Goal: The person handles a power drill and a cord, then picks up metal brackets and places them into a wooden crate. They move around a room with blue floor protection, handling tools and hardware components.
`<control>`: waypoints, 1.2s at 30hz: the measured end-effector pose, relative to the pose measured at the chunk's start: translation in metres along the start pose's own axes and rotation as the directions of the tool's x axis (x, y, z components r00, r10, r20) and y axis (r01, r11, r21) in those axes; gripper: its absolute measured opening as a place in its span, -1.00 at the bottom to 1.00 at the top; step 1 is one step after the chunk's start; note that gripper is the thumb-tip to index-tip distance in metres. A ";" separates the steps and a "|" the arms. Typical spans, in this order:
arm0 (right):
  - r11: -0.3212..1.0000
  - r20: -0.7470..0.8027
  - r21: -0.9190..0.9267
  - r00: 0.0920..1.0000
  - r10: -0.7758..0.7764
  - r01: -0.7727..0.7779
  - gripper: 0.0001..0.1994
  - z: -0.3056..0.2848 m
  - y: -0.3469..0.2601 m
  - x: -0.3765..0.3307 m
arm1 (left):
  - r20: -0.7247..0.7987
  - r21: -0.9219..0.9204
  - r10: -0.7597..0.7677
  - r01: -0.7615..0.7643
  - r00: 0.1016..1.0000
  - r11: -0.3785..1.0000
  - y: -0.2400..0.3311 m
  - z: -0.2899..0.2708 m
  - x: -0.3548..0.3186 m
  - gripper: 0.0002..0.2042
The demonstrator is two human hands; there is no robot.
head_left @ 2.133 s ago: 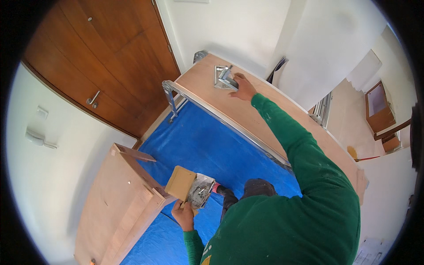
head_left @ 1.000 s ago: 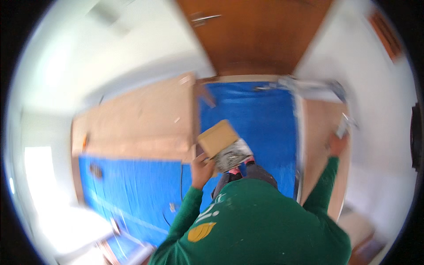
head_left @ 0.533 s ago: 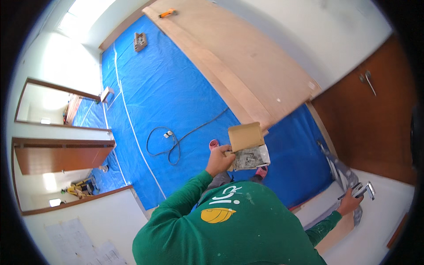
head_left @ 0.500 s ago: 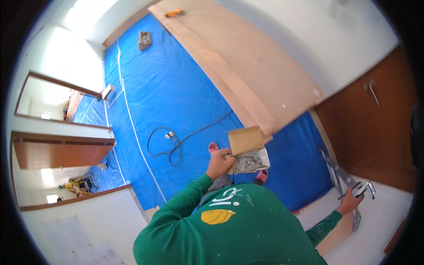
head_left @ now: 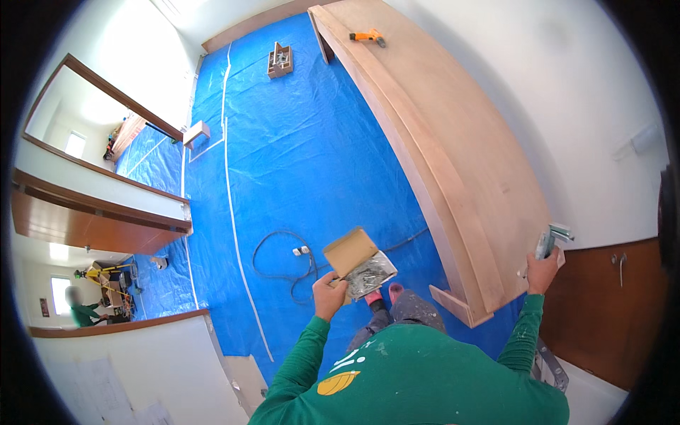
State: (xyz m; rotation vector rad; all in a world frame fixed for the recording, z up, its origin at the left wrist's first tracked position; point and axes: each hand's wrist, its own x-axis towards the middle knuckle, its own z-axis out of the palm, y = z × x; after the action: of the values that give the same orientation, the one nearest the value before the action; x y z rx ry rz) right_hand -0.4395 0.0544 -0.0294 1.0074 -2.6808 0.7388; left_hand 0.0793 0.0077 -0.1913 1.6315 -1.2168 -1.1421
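Observation:
My left hand (head_left: 330,296) is closed on the near edge of a small cardboard box (head_left: 352,253), held in front of my body. Its lid is folded back, and many small metal pieces like screws or nails lie inside. My right hand (head_left: 542,273) grips a silver metal tool (head_left: 547,242) with an angled end; its exact kind is unclear. That hand is over the near right end of a long plywood bench (head_left: 489,177). Whether it touches the wood, I cannot tell.
An orange power drill (head_left: 370,37) lies on the bench's far end. Blue sheeting (head_left: 304,156) covers the floor, with a black cord (head_left: 276,275), a wooden tool box (head_left: 280,62) and a stepladder (head_left: 554,365). A co-worker (head_left: 86,312) is beyond the left doorway.
The view has shifted and turned. My right hand has moved from beside the stepladder to over the bench end, still holding the metal tool. My left hand still holds the box.

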 end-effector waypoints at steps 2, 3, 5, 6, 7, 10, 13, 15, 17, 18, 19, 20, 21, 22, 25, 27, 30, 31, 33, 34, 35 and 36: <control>0.997 0.107 0.080 0.994 -0.004 -0.005 -0.32 0.034 -0.046 0.012 | -0.096 0.148 0.026 -0.011 0.995 0.989 -0.017 -0.021 0.029 -0.77; 0.992 0.152 0.125 0.988 -0.006 -0.013 -0.34 0.053 -0.069 0.021 | -0.140 0.221 0.054 -0.022 0.989 0.975 -0.023 -0.031 0.051 -0.78; 0.984 0.091 0.159 0.991 -0.098 0.083 -0.39 0.111 -0.093 0.034 | -0.271 0.082 -0.011 0.034 0.963 0.996 -0.023 -0.043 0.093 -0.80; 0.977 0.072 0.150 0.984 -0.161 0.148 -0.40 0.139 -0.109 0.036 | -0.328 0.008 -0.069 0.076 0.942 0.997 -0.027 -0.048 0.101 -0.81; 0.963 0.040 0.154 0.973 -0.229 0.220 -0.41 0.165 -0.132 0.049 | -0.376 -0.033 -0.078 0.071 0.923 0.997 -0.031 -0.048 0.115 -0.81; 0.895 0.173 0.377 0.931 -0.321 0.238 -0.45 0.227 -0.208 0.061 | -0.462 -0.060 -0.091 0.072 0.882 0.996 -0.033 -0.071 0.156 -0.83; 0.877 0.204 0.354 0.888 -0.411 0.325 -0.52 0.281 -0.306 0.087 | -0.498 -0.093 -0.150 0.119 0.854 0.988 -0.006 -0.077 0.204 -0.86; 0.840 0.244 0.417 0.847 -0.472 0.348 -0.55 0.300 -0.372 0.096 | -0.531 -0.252 -0.280 0.166 0.800 0.953 0.000 -0.086 0.228 -0.88; 0.823 0.256 0.420 0.820 -0.513 0.383 -0.55 0.319 -0.412 0.107 | -0.545 -0.249 -0.276 0.161 0.792 0.955 0.006 -0.087 0.249 -0.90; 0.807 0.265 0.431 0.798 -0.541 0.404 -0.56 0.333 -0.436 0.111 | -0.549 -0.246 -0.283 0.172 0.786 0.954 0.007 -0.090 0.263 -0.90; 0.798 0.274 0.456 0.792 -0.546 0.393 -0.55 0.343 -0.457 0.116 | -0.551 -0.243 -0.291 0.183 0.782 0.953 0.007 -0.093 0.278 -0.90; 0.782 0.278 0.492 0.782 -0.558 0.384 -0.54 0.355 -0.487 0.120 | -0.580 -0.233 -0.291 0.188 0.761 0.954 0.004 -0.097 0.299 -0.89; 0.766 0.282 0.524 0.773 -0.568 0.372 -0.53 0.370 -0.517 0.125 | -0.606 -0.223 -0.291 0.193 0.740 0.955 -0.003 -0.100 0.324 -0.88; 0.774 0.273 0.503 0.779 -0.565 0.385 -0.52 0.388 -0.538 0.129 | -0.616 -0.208 -0.294 0.209 0.731 0.956 -0.010 -0.104 0.347 -0.86; 0.800 0.272 0.448 0.791 -0.548 0.400 -0.49 0.449 -0.590 0.140 | -0.547 -0.238 -0.308 0.208 0.779 0.949 -0.012 -0.116 0.447 -0.83; 0.810 0.287 0.421 0.787 -0.546 0.408 -0.48 0.471 -0.615 0.146 | -0.595 -0.135 -0.200 0.149 0.778 0.980 -0.002 -0.124 0.504 -0.82; 0.842 0.387 0.440 0.780 -0.493 0.314 -0.49 0.504 -0.658 0.172 | -0.533 -0.213 -0.258 0.167 0.806 0.963 0.002 -0.136 0.594 -0.82; 0.858 0.415 0.429 0.782 -0.465 0.282 -0.49 0.515 -0.672 0.181 | -0.526 -0.245 -0.262 0.151 0.809 0.958 0.004 -0.144 0.625 -0.82; 0.845 0.394 0.444 0.781 -0.484 0.299 -0.50 0.539 -0.709 0.190 | -0.492 -0.307 -0.259 0.113 0.831 0.945 0.015 -0.153 0.691 -0.84; 0.846 0.402 0.449 0.782 -0.477 0.286 -0.51 0.555 -0.728 0.196 | -0.488 -0.310 -0.250 0.101 0.836 0.945 0.057 -0.154 0.724 -0.87; 0.830 0.410 0.480 0.763 -0.499 0.285 -0.51 0.568 -0.750 0.202 | -0.472 -0.354 -0.257 0.085 0.843 0.931 0.062 -0.160 0.754 -0.88; 0.825 0.403 0.480 0.760 -0.509 0.298 -0.52 0.579 -0.772 0.207 | -0.477 -0.395 -0.265 0.065 0.838 0.917 0.064 -0.171 0.782 -0.89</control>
State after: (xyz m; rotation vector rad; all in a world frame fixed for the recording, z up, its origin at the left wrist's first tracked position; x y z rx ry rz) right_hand -0.0862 -0.8575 -0.1591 2.0993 -2.5735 1.0438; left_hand 0.3317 -0.7531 -0.2399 1.6277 -0.4804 -0.8707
